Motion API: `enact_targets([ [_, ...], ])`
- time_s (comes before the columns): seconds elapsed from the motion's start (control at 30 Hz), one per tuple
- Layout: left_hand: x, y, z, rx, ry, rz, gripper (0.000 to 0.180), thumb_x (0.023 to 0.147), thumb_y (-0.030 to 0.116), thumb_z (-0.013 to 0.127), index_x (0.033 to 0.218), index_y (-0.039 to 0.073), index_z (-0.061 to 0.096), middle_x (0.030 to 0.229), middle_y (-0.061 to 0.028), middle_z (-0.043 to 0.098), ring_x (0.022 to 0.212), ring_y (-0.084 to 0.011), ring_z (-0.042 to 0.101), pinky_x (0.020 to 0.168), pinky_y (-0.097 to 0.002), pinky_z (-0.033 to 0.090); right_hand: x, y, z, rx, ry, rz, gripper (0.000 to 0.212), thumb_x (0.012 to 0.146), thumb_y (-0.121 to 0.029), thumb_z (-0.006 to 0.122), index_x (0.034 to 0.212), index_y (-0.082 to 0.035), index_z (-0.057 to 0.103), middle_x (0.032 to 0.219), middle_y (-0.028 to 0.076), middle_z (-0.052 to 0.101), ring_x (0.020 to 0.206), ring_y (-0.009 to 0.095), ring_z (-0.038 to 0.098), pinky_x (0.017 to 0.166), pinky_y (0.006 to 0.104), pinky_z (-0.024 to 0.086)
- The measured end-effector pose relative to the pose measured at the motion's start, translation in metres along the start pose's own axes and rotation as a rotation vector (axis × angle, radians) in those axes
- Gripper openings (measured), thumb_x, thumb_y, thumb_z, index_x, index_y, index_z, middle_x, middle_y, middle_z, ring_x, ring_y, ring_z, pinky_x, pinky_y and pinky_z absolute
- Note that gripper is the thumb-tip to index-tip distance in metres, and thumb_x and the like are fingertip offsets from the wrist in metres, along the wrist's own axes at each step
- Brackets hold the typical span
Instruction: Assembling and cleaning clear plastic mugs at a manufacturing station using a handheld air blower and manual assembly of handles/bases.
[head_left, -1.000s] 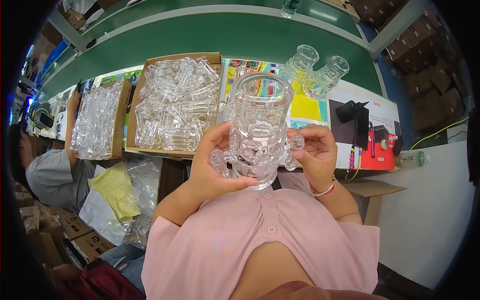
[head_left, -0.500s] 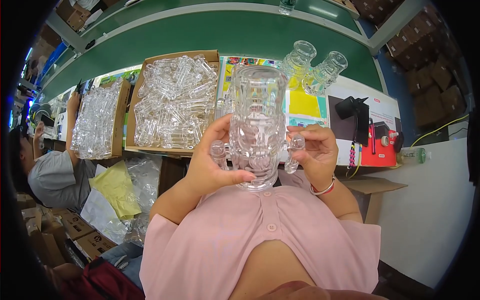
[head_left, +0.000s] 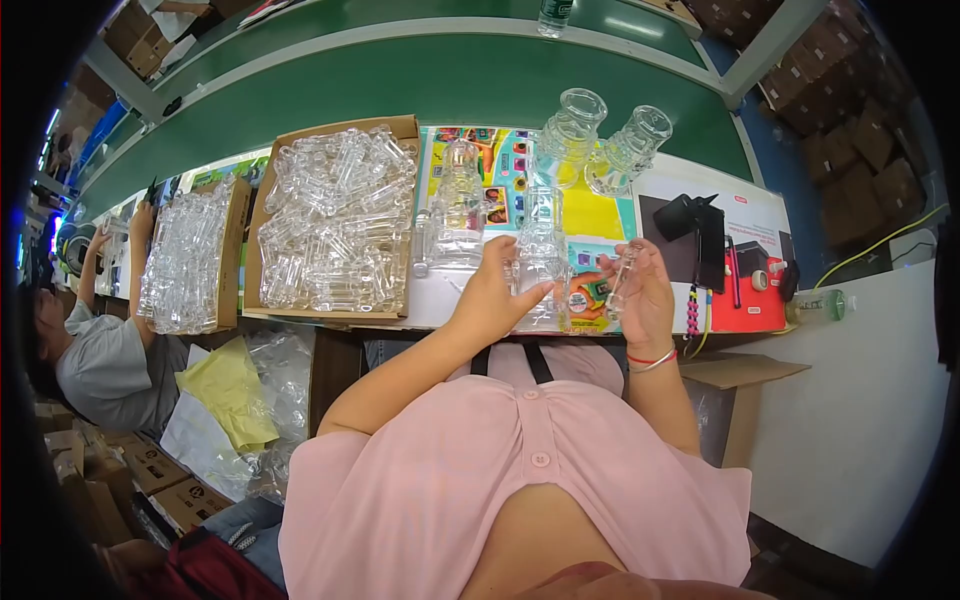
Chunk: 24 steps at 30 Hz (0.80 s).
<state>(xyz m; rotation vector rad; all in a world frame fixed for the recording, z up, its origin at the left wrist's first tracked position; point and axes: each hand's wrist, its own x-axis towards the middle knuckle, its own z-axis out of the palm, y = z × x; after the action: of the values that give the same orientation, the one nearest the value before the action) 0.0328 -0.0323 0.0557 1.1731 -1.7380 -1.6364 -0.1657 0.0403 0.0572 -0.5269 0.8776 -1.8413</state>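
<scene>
My left hand (head_left: 490, 297) grips a clear glass vessel (head_left: 543, 222) with ridged walls at the table's near edge, thumb and fingers against its lower part. To the right of it, my right hand (head_left: 645, 300) pinches a small clear glass tube (head_left: 622, 284) with a rounded end, held apart from the vessel. Left of the vessel, another clear glass vessel (head_left: 459, 200) is on the printed sheet, with a small glass tube (head_left: 421, 250) by its left side. Two more clear glass vessels (head_left: 572, 135) (head_left: 632, 150) stand upright farther back on the right.
A cardboard tray (head_left: 262, 225) heaped with small glass tubes lies left, with a second tray (head_left: 235, 255) beyond. At right are a black phone stand (head_left: 708, 245) and a red box (head_left: 757, 310). A co-worker (head_left: 110, 345) sits far left.
The glass vessel has come down and away from me to the table, still in my left hand. My right hand has moved right, away from the vessel, with the small glass tube in its fingers.
</scene>
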Motion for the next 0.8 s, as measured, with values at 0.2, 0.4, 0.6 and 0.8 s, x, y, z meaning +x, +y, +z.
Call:
enact_targets([
  [0.2, 0.017, 0.025, -0.003, 0.803, 0.183, 0.73, 0.068, 0.07, 0.02, 0.07, 0.125, 0.001, 0.034, 0.127, -0.0273, 0.033, 0.116, -0.04, 0.037, 0.095, -0.0434, 0.036, -0.004, 0.003, -0.012, 0.02, -0.005, 0.04, 0.025, 0.089, -0.022, 0.052, 0.105, -0.005, 0.047, 0.095, 0.008, 0.056, 0.086, 0.017, 0.056, 0.083, 0.0317, 0.046],
  [0.4, 0.134, 0.045, -0.013, 0.594, 0.263, 0.602, 0.089, 0.055, 0.027, 0.081, 0.128, 0.002, 0.035, 0.135, -0.0216, 0.026, 0.125, -0.0385, 0.027, 0.099, -0.0436, 0.031, -0.005, -0.005, -0.014, 0.049, 0.032, -0.002, 0.025, 0.088, -0.022, 0.053, 0.105, -0.005, 0.047, 0.095, 0.008, 0.057, 0.086, 0.018, 0.056, 0.082, 0.031, 0.046],
  [0.6, 0.178, 0.073, -0.008, 0.566, 0.051, 0.281, 0.077, 0.052, 0.034, 0.082, 0.113, 0.002, 0.048, 0.114, -0.0187, 0.053, 0.11, -0.0334, 0.048, 0.09, -0.04, 0.041, -0.003, -0.008, -0.021, 0.028, 0.005, -0.092, 0.026, 0.087, -0.021, 0.055, 0.105, -0.004, 0.047, 0.096, 0.009, 0.057, 0.087, 0.018, 0.056, 0.081, 0.0298, 0.045],
  [0.8, 0.119, 0.106, -0.027, 0.112, 0.091, 0.475, 0.062, 0.061, 0.027, 0.08, 0.107, 0.0, 0.049, 0.1, -0.0124, 0.058, 0.096, -0.0202, 0.057, 0.082, -0.0307, 0.046, 0.001, -0.03, 0.005, -0.205, -0.008, -0.297, 0.033, 0.084, -0.024, 0.06, 0.105, -0.003, 0.047, 0.095, 0.01, 0.058, 0.088, 0.018, 0.057, 0.082, 0.0303, 0.045],
])
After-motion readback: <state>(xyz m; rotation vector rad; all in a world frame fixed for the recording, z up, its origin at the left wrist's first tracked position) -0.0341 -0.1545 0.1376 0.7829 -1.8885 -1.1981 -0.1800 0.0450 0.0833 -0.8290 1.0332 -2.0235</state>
